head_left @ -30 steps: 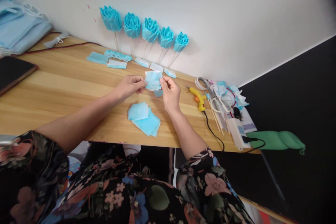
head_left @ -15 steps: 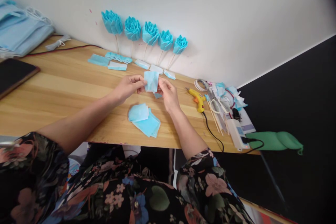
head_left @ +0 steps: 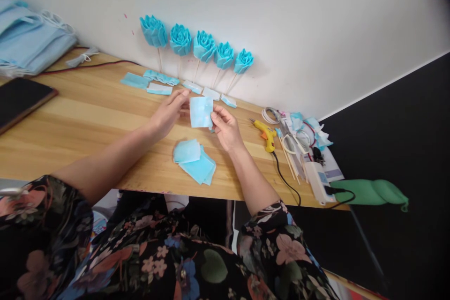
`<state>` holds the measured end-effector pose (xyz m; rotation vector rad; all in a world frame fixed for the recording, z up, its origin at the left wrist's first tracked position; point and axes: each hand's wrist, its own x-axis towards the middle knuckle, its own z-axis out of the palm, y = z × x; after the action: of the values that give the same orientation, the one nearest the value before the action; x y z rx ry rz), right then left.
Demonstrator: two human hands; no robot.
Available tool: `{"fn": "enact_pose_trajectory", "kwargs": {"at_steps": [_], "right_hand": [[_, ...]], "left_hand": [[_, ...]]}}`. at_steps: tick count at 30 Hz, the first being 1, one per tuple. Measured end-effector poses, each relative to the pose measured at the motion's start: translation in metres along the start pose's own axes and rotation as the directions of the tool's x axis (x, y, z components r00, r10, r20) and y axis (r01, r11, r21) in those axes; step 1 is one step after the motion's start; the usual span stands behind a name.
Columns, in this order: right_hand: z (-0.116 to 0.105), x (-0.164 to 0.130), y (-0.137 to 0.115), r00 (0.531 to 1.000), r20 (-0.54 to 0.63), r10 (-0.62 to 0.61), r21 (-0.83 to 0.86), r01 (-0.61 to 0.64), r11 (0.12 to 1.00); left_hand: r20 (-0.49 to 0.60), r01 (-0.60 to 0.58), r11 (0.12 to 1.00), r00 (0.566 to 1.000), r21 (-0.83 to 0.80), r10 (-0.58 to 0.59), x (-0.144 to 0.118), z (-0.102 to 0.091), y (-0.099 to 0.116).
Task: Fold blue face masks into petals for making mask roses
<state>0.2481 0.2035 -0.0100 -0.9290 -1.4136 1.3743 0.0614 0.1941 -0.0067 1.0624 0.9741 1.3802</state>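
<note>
Wooden table (head_left: pixel 87 122): flat pale-blue square (head_left: pixel 201 111).

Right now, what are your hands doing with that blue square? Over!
Right hand pinches the blue square in its fingers. Left hand open, fingertips by the square's left edge. Stack of blue pieces lies below on the table.

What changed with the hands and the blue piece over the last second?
The left hand let go of the blue piece; its fingers now lie open beside it. The right hand keeps its grip on the piece's right edge, and the piece, curled a second ago, now hangs flat. The stack of blue pieces, the paper flowers and the glue gun stayed put.
</note>
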Motion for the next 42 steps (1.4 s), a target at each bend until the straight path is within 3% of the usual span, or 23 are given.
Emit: {"fn": "enact_pose_trajectory", "kwargs": {"at_steps": [3,6,16,25,31,37,42], "right_hand": [[0.0030,-0.0010,-0.0007,1.000,0.008,0.008,-0.001,-0.008,1.000],[0.0039,0.0001,0.0003,1.000,-0.022,-0.003,-0.007,0.003,1.000],[0.0061,-0.0035,-0.0009,1.000,0.007,-0.006,-0.044,0.007,0.999],[0.0032,-0.0001,0.0033,0.998,-0.058,-0.035,-0.140,0.026,0.990],[0.0055,-0.0028,0.0014,0.998,-0.049,-0.045,-0.095,0.040,0.995],[0.0034,-0.0013,0.0040,0.993,-0.097,-0.074,-0.158,0.058,0.986],[0.0040,-0.0003,0.0029,0.981,-0.166,-0.098,-0.151,0.073,0.986]], "left_hand": [[0.116,0.072,0.991,0.992,-0.112,-0.059,-0.0036,0.0041,0.0041],[0.172,0.062,0.993,0.984,-0.097,-0.045,-0.0046,0.0038,0.0043],[0.210,-0.032,0.995,0.978,0.095,0.012,-0.0063,0.0059,0.0049],[0.114,-0.093,0.990,0.990,0.104,0.081,-0.0046,0.0033,0.0034],[0.150,-0.123,0.989,0.983,0.079,0.110,-0.0065,0.0059,0.0062],[0.204,-0.106,0.986,0.976,0.132,0.077,-0.0090,0.0086,0.0072],[0.171,-0.110,0.985,0.981,0.134,0.087,-0.0082,0.0076,0.0074]]}}
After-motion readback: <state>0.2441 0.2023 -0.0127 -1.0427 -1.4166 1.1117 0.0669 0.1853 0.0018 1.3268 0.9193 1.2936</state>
